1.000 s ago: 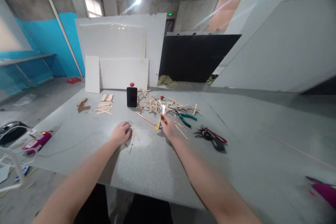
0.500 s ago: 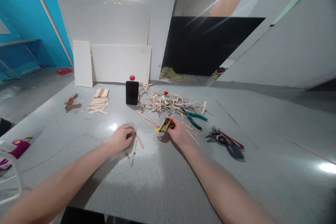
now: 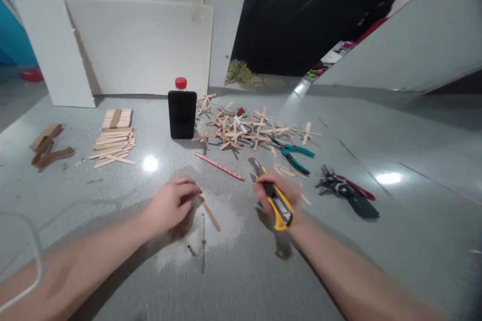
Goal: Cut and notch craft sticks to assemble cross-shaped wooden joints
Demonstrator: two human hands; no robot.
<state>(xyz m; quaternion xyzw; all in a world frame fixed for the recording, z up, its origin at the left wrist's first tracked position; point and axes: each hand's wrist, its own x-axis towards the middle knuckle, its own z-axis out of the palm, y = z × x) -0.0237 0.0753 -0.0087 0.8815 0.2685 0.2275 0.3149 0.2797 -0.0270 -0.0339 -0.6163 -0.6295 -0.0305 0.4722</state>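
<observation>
My right hand (image 3: 280, 194) is closed around a yellow and black utility knife (image 3: 274, 198), its blade end pointing away from me. My left hand (image 3: 171, 205) rests on the grey table (image 3: 113, 180) with fingers curled, its fingertips on the near end of a wooden craft stick (image 3: 210, 213). The stick lies on a pale scuffed patch between my hands. A thin pencil-like rod (image 3: 203, 243) lies just below it.
A pink pencil (image 3: 219, 166), green-handled pliers (image 3: 295, 155), red-handled tools (image 3: 348, 193), a pile of glued stick crosses (image 3: 241, 128), a black phone (image 3: 182, 114) before a red-capped bottle, stacked craft sticks (image 3: 113, 138), brown wood pieces (image 3: 47, 145), white boards (image 3: 139, 45) behind.
My right hand has lifted the knife off the table and drawn it toward me, turning it over. The camera has dipped closer to the table. My left hand stays at the stick.
</observation>
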